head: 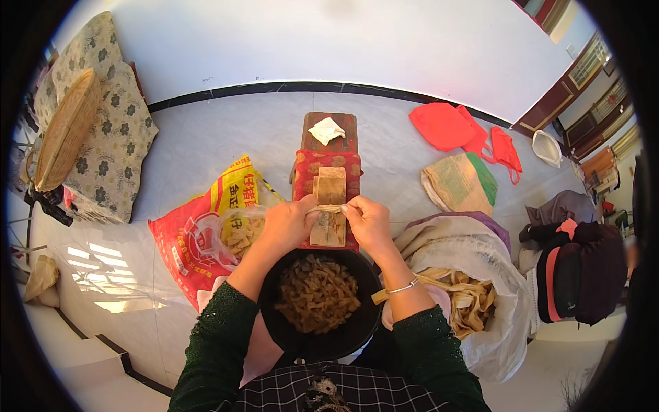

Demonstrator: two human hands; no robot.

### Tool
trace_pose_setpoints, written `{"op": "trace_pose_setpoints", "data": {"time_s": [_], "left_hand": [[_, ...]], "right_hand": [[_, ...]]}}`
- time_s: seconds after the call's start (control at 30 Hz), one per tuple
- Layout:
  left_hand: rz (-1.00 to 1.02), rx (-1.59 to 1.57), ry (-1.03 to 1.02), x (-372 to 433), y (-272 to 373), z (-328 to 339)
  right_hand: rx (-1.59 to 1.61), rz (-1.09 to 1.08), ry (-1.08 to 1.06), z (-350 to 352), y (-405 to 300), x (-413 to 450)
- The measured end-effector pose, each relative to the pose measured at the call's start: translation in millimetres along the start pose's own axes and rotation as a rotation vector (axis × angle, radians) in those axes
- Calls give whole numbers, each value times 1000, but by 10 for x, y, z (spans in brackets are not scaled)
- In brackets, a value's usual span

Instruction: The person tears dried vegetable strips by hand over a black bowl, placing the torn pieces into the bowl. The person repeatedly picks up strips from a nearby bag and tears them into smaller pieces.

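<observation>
My left hand (289, 225) and my right hand (368, 222) pinch the two ends of a pale, twisted dried strip (328, 208). They hold it stretched across a wooden block (331, 186) with a lower wooden board part (328, 230) in front. A red patterned cloth (305, 177) lies under the block, draped over a narrow wooden bench (337, 120). Directly below my hands, a black basin (355, 337) holds many short brown cut pieces (319, 293). Beside my right forearm an open white woven sack (437, 252) contains long dried strips (471, 304).
A crumpled white cloth (327, 130) rests on the bench's far end. To the left lies a red and yellow printed sack (198, 242) with pale pieces (243, 237) in clear plastic. Red bags (441, 126) and a folded tan-green sack (458, 180) lie right. A woven tray (69, 131) leans far left.
</observation>
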State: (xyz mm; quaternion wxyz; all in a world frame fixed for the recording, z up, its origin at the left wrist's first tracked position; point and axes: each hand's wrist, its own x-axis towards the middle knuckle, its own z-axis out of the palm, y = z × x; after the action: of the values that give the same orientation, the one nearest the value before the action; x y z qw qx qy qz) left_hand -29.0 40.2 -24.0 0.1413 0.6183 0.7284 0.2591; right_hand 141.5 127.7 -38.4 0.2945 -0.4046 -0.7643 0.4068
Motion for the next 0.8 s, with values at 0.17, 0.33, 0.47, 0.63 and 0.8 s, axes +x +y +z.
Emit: {"op": "trace_pose_setpoints", "data": {"time_s": [0.17, 0.33, 0.47, 0.63, 0.8], "left_hand": [[-21, 127, -154, -129, -4, -70], [91, -72, -102, -462, 305, -117], [-362, -1128, 40, -522, 500, 152], [-360, -1906, 417, -340, 531, -471], [-15, -1248, 785, -420, 326, -595]], "right_hand": [[-524, -62, -71, 7, 274, 9], [610, 406, -339, -39, -194, -269], [1110, 735, -399, 95, -595, -464], [732, 252, -637, -42, -590, -562], [1285, 387, -665, -65, -741, -700]]}}
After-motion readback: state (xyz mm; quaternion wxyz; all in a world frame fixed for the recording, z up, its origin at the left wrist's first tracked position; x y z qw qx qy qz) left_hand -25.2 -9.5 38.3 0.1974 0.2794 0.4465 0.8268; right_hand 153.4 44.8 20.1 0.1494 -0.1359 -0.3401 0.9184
